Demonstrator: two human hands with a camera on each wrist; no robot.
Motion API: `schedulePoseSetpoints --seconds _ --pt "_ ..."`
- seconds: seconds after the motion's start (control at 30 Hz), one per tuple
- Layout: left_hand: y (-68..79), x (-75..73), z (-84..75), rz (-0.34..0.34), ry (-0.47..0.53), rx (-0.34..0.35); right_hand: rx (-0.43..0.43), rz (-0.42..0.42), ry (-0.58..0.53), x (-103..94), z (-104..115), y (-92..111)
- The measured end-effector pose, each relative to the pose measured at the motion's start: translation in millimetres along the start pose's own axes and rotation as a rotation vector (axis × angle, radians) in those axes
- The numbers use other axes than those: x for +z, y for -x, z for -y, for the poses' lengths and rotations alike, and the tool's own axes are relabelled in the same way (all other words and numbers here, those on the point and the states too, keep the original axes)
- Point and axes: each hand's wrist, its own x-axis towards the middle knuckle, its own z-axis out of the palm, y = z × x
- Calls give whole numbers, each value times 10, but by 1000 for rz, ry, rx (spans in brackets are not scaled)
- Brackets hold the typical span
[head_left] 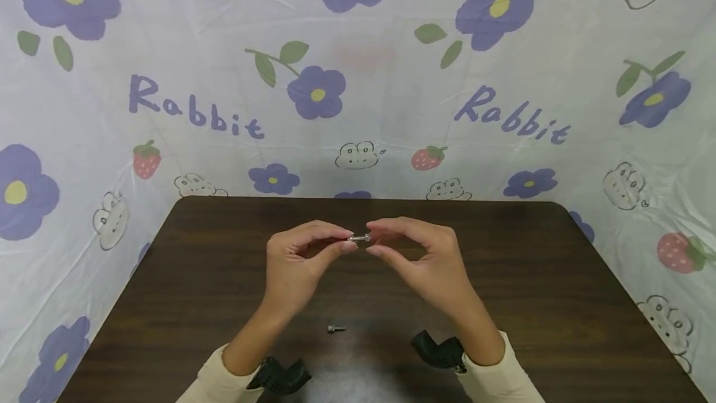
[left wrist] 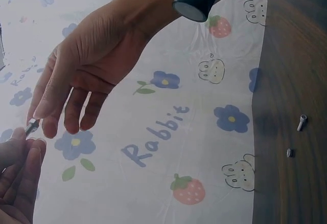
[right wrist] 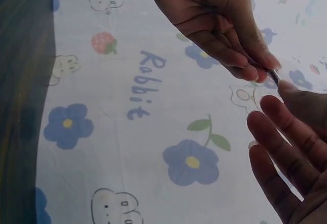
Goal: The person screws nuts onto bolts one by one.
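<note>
In the head view my left hand [head_left: 296, 263] pinches a small silver bolt [head_left: 360, 238] between thumb and fingertips, its wider end pointing right. My right hand [head_left: 427, 260] surrounds that end, with thumb and forefinger spread above and below it. In the left wrist view the bolt [left wrist: 32, 127] shows between the fingertips of both hands. From the right wrist side, the bolt [right wrist: 275, 75] is mostly covered by fingers, and my right hand's other fingers [right wrist: 291, 157] extend loosely below.
Nearer me on the dark wooden table [head_left: 224, 303] lies another small bolt [head_left: 336, 329]. A small metal nut [left wrist: 290, 153] lies beside it in the left wrist view. Behind the table hangs a flowered cloth [head_left: 386, 98]. Black wrist mounts [head_left: 279, 375] sit by both cuffs.
</note>
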Motion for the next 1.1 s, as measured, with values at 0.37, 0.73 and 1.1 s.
schedulePoseSetpoints --seconds 0.37,0.73,1.1 --pt "30 15 19 52 35 -3 -50 30 -19 49 -37 11" --pt "22 22 -4 54 11 -5 73 64 45 27 -8 17" --pt "18 15 -9 57 5 -9 11 83 10 23 -24 12"
